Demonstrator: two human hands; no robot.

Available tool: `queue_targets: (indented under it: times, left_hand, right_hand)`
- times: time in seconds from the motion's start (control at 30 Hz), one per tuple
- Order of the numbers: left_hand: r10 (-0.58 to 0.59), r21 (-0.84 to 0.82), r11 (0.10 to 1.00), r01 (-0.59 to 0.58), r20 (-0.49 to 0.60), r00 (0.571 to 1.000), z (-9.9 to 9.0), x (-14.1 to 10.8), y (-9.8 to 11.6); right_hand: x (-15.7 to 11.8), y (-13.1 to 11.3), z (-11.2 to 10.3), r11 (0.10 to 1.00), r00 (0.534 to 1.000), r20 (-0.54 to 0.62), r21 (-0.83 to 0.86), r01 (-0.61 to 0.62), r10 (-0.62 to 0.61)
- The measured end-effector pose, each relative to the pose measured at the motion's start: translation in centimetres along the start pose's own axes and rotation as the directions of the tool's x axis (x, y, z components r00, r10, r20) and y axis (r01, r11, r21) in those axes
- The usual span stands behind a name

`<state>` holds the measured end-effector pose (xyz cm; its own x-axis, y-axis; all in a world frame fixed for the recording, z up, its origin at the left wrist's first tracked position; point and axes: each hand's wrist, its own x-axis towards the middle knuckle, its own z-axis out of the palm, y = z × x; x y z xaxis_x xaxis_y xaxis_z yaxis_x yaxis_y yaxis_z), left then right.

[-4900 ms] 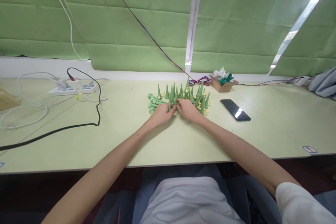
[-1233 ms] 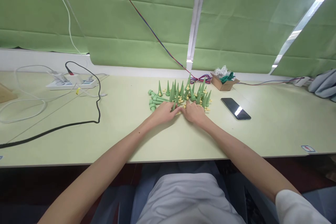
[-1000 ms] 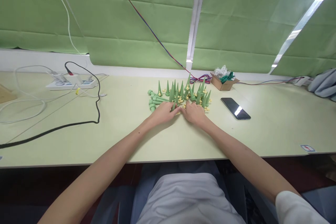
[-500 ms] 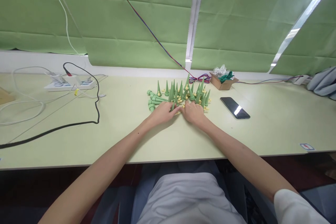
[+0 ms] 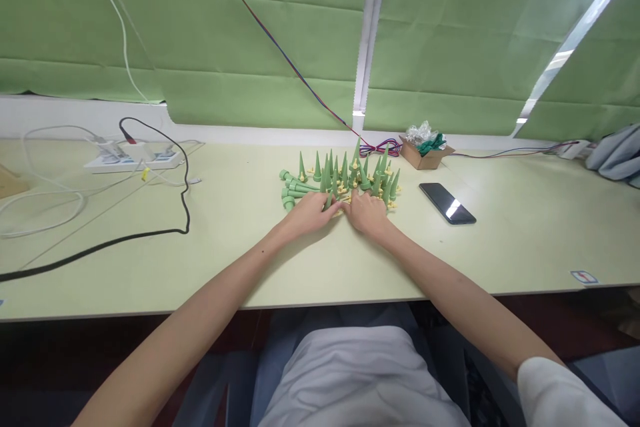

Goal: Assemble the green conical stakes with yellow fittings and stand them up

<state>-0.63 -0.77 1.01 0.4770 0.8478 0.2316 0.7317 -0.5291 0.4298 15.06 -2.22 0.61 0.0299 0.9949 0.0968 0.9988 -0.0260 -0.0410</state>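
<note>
Several green cone-shaped watering spikes with small yellow valves stand upright in a cluster on the table. My left hand is at the front left of the cluster, its fingers closed around a green watering spike that leans with its tip up. My right hand meets it from the right, fingers curled and thumb almost touching my left thumb. What the right fingers grip is hidden by the hand. Left of the cluster, several green spikes lie on their sides.
A black phone lies right of the cluster. Behind it a small cardboard box holds clear plastic and green material. A bundle of red and blue wire rests by the wall. On the left are a power strip and a black cable.
Both hands stay almost in place, with only a slight shift of the fingers. The whole view has moved very slightly.
</note>
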Motion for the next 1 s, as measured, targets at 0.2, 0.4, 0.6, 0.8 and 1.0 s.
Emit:
queue_targets:
  times: [0.2,0.4,0.6,0.8,1.0]
  left_hand:
    - [-0.001,-0.003,1.0,0.001,0.01,1.0,0.01,-0.02,0.06]
    - [0.001,-0.013,1.0,-0.001,0.005,1.0,-0.04,-0.04,0.08]
    - [0.005,-0.012,1.0,-0.005,0.005,1.0,0.06,0.05,-0.09]
    - [0.008,-0.014,1.0,-0.008,-0.003,1.0,0.04,0.02,-0.01]
    - [0.0,-0.014,1.0,0.0,0.003,1.0,-0.09,-0.11,0.15]
  right_hand:
    - [-0.57,-0.3,0.25,0.999,0.999,-0.038,0.013,0.034,-0.033]
    - [-0.48,-0.27,-0.05,0.998,0.998,-0.058,-0.057,0.025,-0.029]
    - [-0.19,-0.3,-0.31,0.992,0.999,-0.033,-0.122,0.014,-0.018]
    - [-0.09,-0.38,-0.59,0.987,1.0,-0.002,-0.159,0.007,-0.007]
    - [0.28,-0.48,-0.68,0.99,1.0,0.007,-0.139,0.001,0.0]
